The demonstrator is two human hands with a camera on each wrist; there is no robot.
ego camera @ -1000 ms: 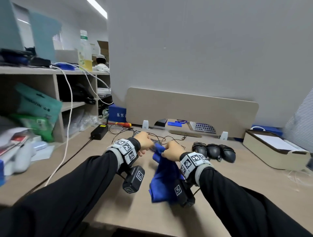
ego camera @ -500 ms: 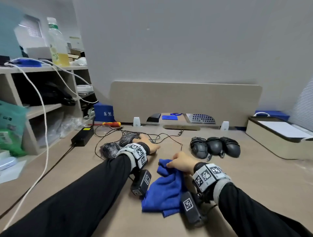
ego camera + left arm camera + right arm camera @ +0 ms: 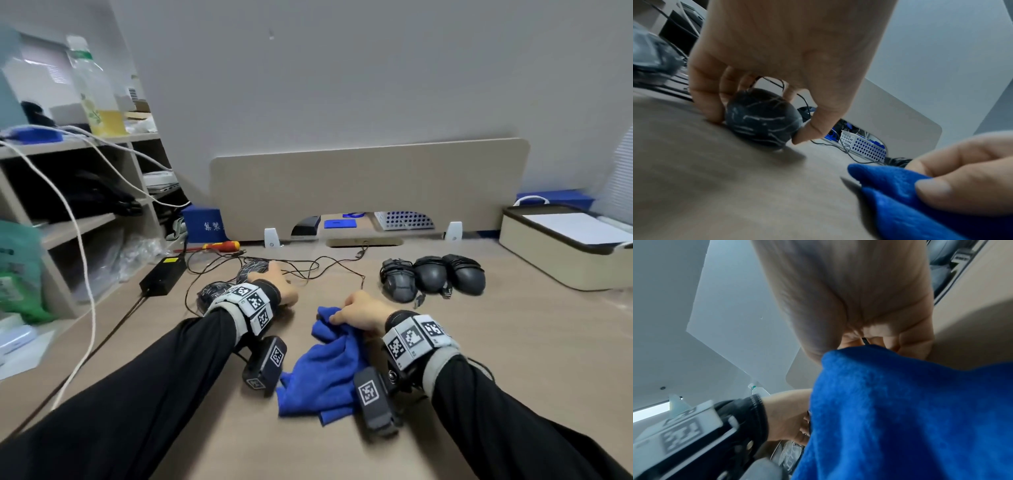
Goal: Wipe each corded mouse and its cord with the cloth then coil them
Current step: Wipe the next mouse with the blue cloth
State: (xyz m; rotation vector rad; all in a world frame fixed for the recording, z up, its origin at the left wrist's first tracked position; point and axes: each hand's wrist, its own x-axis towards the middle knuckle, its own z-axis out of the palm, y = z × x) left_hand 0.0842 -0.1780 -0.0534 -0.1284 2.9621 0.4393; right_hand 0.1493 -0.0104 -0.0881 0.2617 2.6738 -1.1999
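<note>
My left hand (image 3: 277,282) reaches forward and grips a dark mouse with a pale web pattern (image 3: 762,123) on the desk, fingers curled on one side and thumb (image 3: 812,129) on the other. A second web-patterned mouse (image 3: 214,294) lies just left of that wrist. Their thin black cords (image 3: 308,270) sprawl loose behind the hand. My right hand (image 3: 359,310) pinches the top of a blue cloth (image 3: 329,363), which trails down onto the desk (image 3: 513,342). In the right wrist view the cloth (image 3: 900,410) hides the fingertips.
Three black mice (image 3: 430,274) with wound cords sit in a row right of centre. A beige box (image 3: 561,253) stands at far right, a low divider panel (image 3: 370,192) behind. A black power brick (image 3: 164,274), a red screwdriver (image 3: 221,245) and shelves (image 3: 85,222) with white cables are at left.
Both hands came down from holding the cloth and a cord together. My left hand let go, reached forward-left and took hold of the web-patterned mouse. My right hand lowered the cloth onto the desk.
</note>
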